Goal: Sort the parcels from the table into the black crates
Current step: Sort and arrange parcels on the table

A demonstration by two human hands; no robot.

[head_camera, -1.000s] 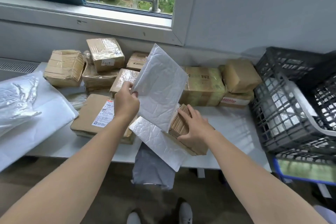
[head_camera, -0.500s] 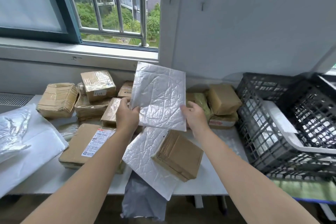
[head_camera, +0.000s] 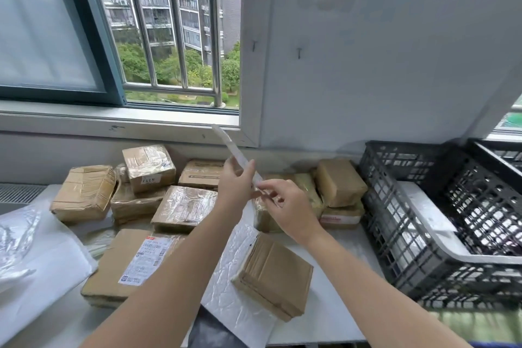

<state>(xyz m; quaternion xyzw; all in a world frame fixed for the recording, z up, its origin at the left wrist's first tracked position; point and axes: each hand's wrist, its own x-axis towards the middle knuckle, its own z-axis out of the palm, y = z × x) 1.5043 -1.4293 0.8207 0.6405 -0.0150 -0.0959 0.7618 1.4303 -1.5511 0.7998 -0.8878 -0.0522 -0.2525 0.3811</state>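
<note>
A white padded envelope is held up above the table, turned edge-on to me so it looks like a thin strip. My left hand grips its lower part and my right hand pinches its bottom edge. Several brown taped parcels lie on the white table. A second white padded envelope lies at the front edge with a brown parcel on top. Black crates stand at the right, one with a white parcel inside.
A flat box with a shipping label lies front left. White plastic bags hang over the table's left end. A grey bag droops below the front edge. The window sill and wall run behind the parcels.
My right hand left the brown parcel and took the raised envelope's lower edge. Both hands turned the envelope from facing me to edge-on. My view tilted upward.
</note>
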